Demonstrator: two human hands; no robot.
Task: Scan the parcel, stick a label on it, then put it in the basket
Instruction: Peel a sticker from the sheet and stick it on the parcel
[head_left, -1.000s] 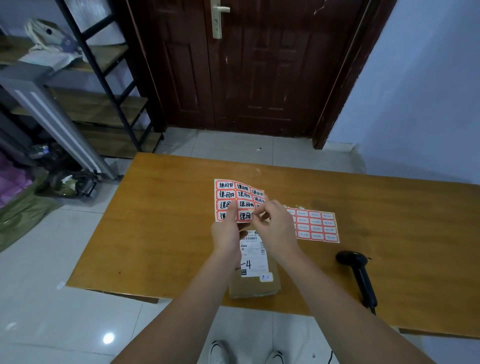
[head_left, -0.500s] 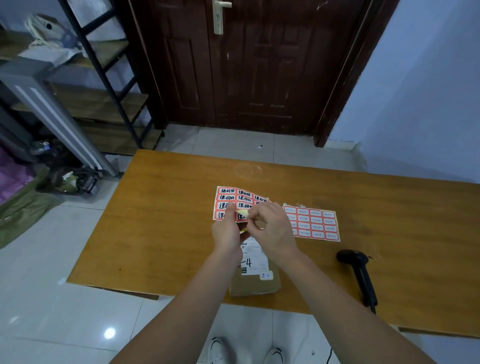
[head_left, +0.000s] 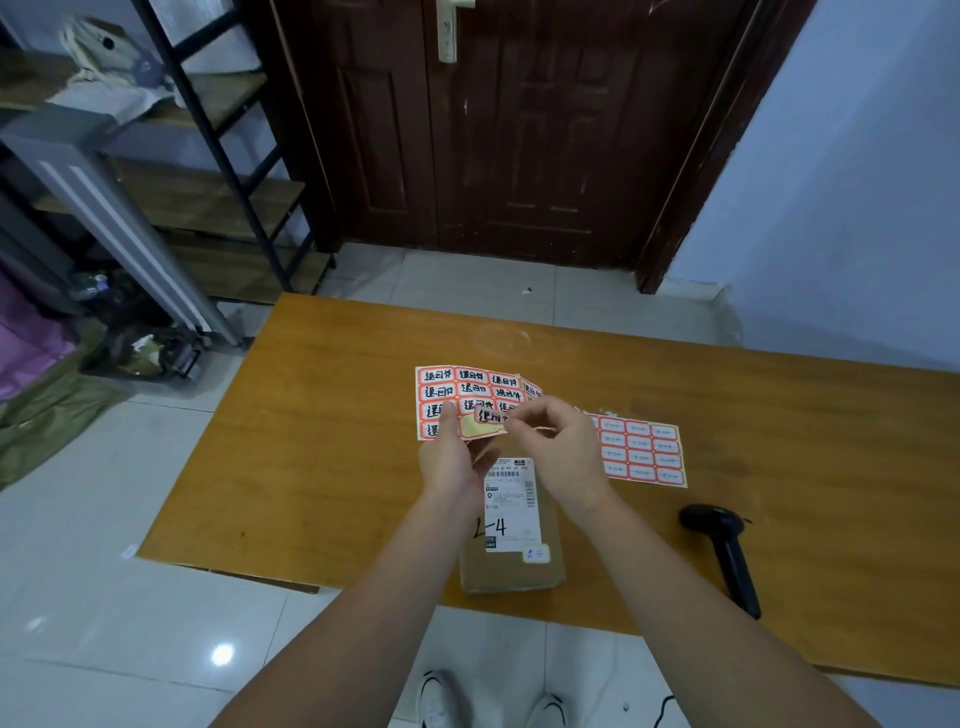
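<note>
A small brown cardboard parcel (head_left: 511, 569) with a white shipping slip lies at the table's near edge. My left hand (head_left: 452, 457) holds up a sheet of red-bordered handwritten labels (head_left: 457, 387) above it. My right hand (head_left: 558, 449) pinches one label (head_left: 491, 415) that is half peeled from the sheet, baring yellow backing beneath it. A black handheld scanner (head_left: 727, 553) lies on the table to the right of the parcel.
A second sheet of red labels (head_left: 641, 457) lies flat on the wooden table (head_left: 322, 441) behind my right hand. A dark door stands beyond the table. Metal shelving and bags occupy the left. No basket is in view.
My right fingers have lifted one label partly off the sheet, exposing yellow backing. The sheet has dropped slightly lower.
</note>
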